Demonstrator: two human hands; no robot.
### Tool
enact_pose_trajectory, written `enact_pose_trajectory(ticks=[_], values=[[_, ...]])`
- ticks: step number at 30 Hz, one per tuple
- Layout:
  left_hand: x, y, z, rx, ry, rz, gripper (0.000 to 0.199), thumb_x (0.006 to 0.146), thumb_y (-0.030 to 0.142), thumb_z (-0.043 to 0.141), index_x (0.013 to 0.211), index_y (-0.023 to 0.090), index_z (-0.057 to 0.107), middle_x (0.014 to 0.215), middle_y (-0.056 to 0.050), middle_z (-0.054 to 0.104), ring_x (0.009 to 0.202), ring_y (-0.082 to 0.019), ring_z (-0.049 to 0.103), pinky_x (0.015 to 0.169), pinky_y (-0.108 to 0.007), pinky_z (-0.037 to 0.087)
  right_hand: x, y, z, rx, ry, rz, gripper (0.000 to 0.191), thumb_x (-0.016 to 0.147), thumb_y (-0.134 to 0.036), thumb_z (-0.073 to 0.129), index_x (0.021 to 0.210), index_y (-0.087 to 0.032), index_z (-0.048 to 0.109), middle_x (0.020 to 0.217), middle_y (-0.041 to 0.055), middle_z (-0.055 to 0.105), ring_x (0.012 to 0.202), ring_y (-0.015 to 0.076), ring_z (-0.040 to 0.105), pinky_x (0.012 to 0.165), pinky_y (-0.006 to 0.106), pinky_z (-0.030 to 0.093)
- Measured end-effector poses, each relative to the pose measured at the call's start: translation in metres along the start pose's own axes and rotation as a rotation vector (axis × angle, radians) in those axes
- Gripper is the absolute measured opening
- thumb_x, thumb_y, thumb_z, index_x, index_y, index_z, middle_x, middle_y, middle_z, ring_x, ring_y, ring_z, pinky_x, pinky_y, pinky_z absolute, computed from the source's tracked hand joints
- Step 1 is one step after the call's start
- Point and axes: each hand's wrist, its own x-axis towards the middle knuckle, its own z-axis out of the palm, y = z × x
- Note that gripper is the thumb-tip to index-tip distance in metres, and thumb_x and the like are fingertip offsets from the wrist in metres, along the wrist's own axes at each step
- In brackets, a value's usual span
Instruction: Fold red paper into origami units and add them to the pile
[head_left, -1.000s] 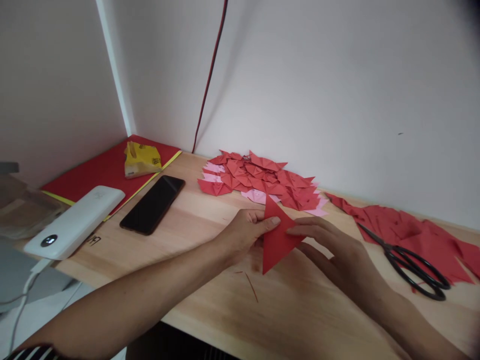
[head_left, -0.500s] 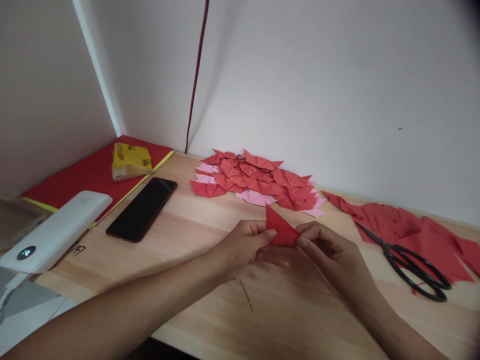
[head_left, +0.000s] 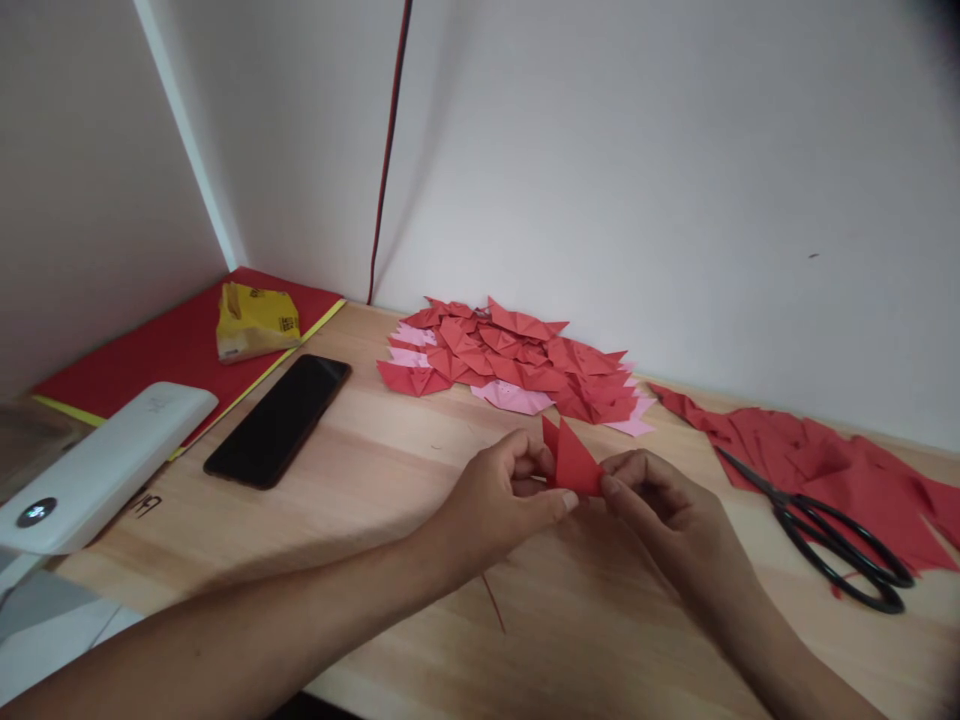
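Power bank point(head_left: 112, 465), white, lay at the left end of the wooden counter point(head_left: 405, 435). Yellow packet point(head_left: 262, 318) sat on a yellow-edged red sheet point(head_left: 135, 352); black phone point(head_left: 277, 422) just right of it. Left hand point(head_left: 506, 490) had thumb and fingers closed on a folded red paper point(head_left: 579, 465), held in front of the red and pink origami pile point(head_left: 517, 352). Right hand's point(head_left: 667, 500) grip was pinched tight on the paper's right corner. Black-handled scissors point(head_left: 844, 550) lay farther right, overlapping a heap of red paper pieces point(head_left: 840, 470).

Wood tabletop point(head_left: 390, 440): phone point(head_left: 279, 420); wht pwr bank point(head_left: 112, 465) & red board point(head_left: 165, 340) L of phone; folded-paper pile point(head_left: 517, 365) to its R; red paper pcs point(head_left: 832, 460), scissors point(head_left: 781, 497) far R.
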Motion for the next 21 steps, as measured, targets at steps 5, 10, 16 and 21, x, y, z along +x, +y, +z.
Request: enact_pose_trajectory(ticks=[5, 10, 16, 21], values=[[0.0, 0.002, 0.001, -0.074, 0.009, -0.027, 0.02, 0.076, 0.024, 0.066, 0.072, 0.013, 0.05, 0.074, -0.004, 0.067, 0.073, -0.015, 0.069, 0.069, -0.025, 0.053, -0.003, -0.004, 0.002, 0.08, -0.023, 0.051, 0.022, 0.085, -0.034, 0.057, 0.067, -0.021, 0.053, 0.082, 0.0022, 0.06, 0.075, 0.0145, 0.057, 0.065, 0.024, 0.044], [0.001, 0.004, 0.004, -0.113, 0.05, -0.049, 0.021, 0.075, 0.019, 0.065, 0.068, 0.014, 0.047, 0.068, -0.002, 0.066, 0.07, -0.015, 0.07, 0.068, -0.024, 0.054, -0.002, -0.011, 0.001, 0.067, -0.028, 0.084, 0.024, 0.082, -0.036, 0.059, 0.065, -0.02, 0.054, 0.082, 0.0033, 0.061, 0.074, 0.0149, 0.058, 0.062, 0.023, 0.045], [-0.001, 0.0, 0.001, -0.039, 0.036, -0.021, 0.017, 0.078, 0.02, 0.061, 0.071, 0.016, 0.046, 0.07, 0.0, 0.064, 0.07, -0.016, 0.07, 0.069, -0.027, 0.054, -0.002, -0.009, 0.002, 0.083, -0.078, 0.1, 0.024, 0.084, -0.04, 0.058, 0.069, -0.021, 0.055, 0.081, 0.0039, 0.062, 0.075, 0.0168, 0.058, 0.062, 0.025, 0.046], [-0.005, -0.001, 0.001, 0.131, -0.004, 0.009, 0.013, 0.079, 0.021, 0.058, 0.072, 0.016, 0.049, 0.074, -0.002, 0.064, 0.076, -0.017, 0.069, 0.07, -0.026, 0.051, -0.004, -0.011, 0.003, 0.11, -0.152, 0.105, 0.019, 0.085, -0.041, 0.057, 0.086, -0.022, 0.06, 0.084, 0.0039, 0.064, 0.077, 0.0179, 0.06, 0.066, 0.027, 0.047]])
